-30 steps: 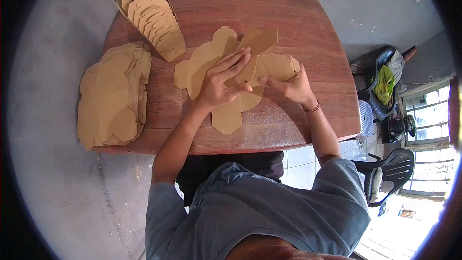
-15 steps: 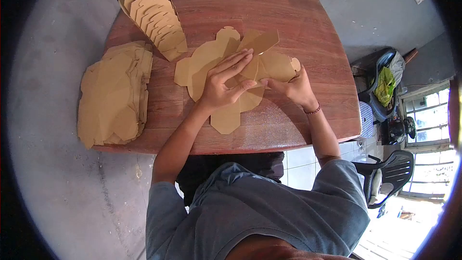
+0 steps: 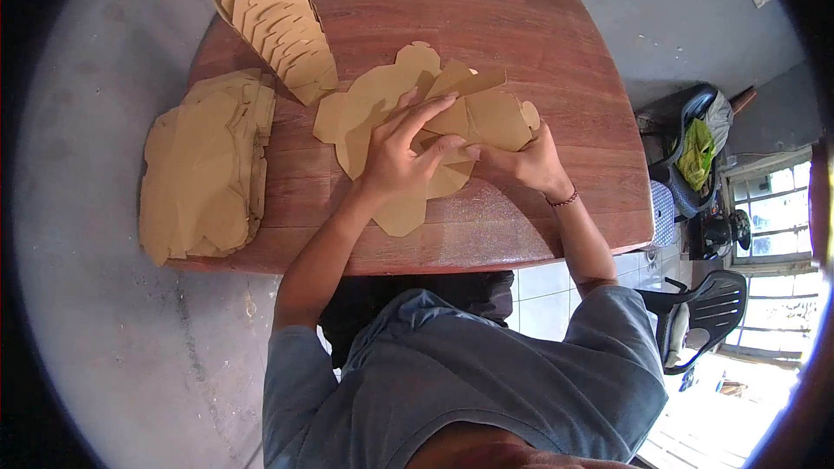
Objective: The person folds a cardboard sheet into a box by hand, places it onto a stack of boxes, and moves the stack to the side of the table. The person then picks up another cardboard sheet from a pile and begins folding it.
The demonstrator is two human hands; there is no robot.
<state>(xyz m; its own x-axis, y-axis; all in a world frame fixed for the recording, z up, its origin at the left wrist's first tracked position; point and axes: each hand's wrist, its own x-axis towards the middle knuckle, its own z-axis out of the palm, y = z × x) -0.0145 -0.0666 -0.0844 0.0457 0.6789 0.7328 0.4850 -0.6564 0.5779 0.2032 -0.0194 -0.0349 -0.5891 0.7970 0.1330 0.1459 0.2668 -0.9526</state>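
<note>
A brown die-cut cardboard box blank (image 3: 369, 95) lies on the table in front of me, its right side partly folded up with flaps raised. My left hand (image 3: 404, 148) is on the blank's middle, thumb and fingers bent around the folded panels. My right hand (image 3: 526, 161) grips the right panel (image 3: 499, 117), thumb at its near edge and the other fingers mostly hidden behind it. Both thumbs nearly meet at the fold.
A stack of flat cardboard blanks (image 3: 204, 169) lies at the table's left edge. Behind it, a long cardboard box (image 3: 313, 48) holds a row of nested folded pieces. The wooden table (image 3: 539, 43) has a wall beyond it. A dark plastic chair (image 3: 712, 317) stands at right.
The right panel has tilted and now shows more of its face. My left fingers have spread further apart, and the blank has turned slightly, its near flap shifting left.
</note>
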